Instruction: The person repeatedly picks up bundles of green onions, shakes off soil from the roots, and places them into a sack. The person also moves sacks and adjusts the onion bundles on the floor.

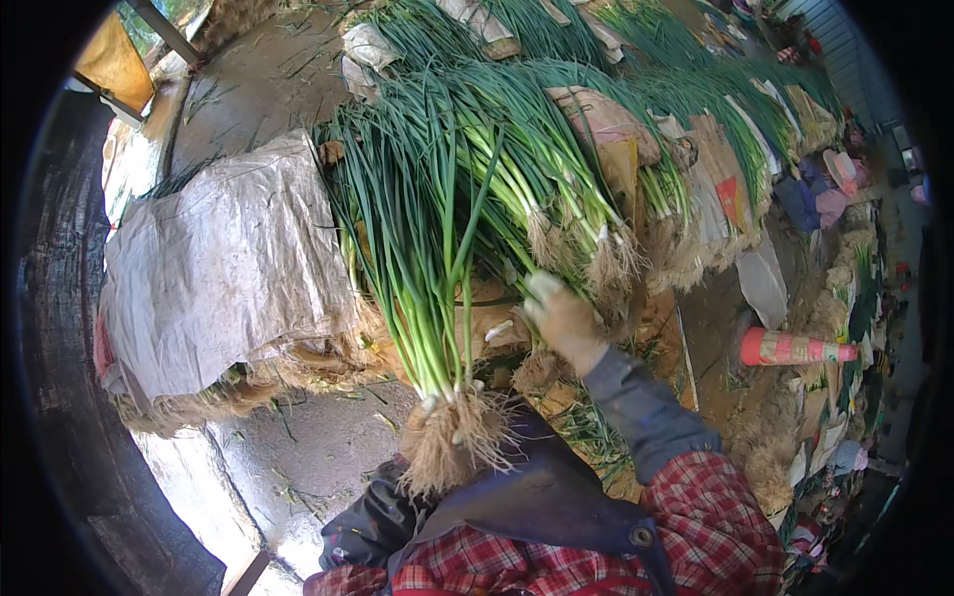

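Observation:
A bunch of green onions (432, 350) lies roots-down towards my body, its long green leaves stretching away over the heap. My left hand (414, 430) is mostly hidden behind the pale roots, gripping the bunch near its base, with a white fingertip showing by the stalks. My right hand (564, 322), in a soiled glove with whitish fingertips, is blurred by motion. It is beside a loose green onion stalk at the front of the heap; whether its fingers hold that stalk cannot be made out. More green onions (566, 186) lie just beyond it, roots facing me.
To the left, a pale woven plastic sheet (231, 261) covers another stack. Further covered rows of green onions (745, 112) run to the right. A red-and-white traffic cone (797, 347) lies sideways in view. Another person (823, 186) is at the far right.

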`<move>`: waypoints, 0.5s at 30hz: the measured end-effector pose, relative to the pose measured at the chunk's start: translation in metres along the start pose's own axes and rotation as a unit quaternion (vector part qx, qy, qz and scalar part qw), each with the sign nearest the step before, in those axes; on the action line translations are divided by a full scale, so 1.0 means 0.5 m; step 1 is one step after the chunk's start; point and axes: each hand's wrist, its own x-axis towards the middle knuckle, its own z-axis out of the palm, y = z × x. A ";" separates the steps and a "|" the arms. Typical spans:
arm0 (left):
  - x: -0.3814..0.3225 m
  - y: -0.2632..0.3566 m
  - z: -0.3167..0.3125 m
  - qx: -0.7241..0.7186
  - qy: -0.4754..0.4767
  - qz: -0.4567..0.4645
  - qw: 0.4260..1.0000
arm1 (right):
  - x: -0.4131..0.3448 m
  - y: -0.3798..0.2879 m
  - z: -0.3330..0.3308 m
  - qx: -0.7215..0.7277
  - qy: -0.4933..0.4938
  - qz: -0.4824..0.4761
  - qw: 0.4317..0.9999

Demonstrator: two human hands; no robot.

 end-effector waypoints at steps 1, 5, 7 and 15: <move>0.003 0.014 0.009 0.007 -0.034 0.046 0.998 | 0.063 0.013 -0.008 -0.060 0.103 0.003 0.993; 0.019 0.060 0.047 -0.049 -0.038 0.116 0.991 | 0.218 0.029 -0.046 0.052 -0.012 0.193 0.980; 0.035 0.068 0.055 0.007 0.012 0.128 0.992 | 0.208 -0.002 -0.052 0.229 -0.002 0.204 0.952; 0.096 0.009 0.022 0.060 0.176 0.031 0.982 | -0.015 -0.142 -0.017 0.216 -0.143 -0.076 0.963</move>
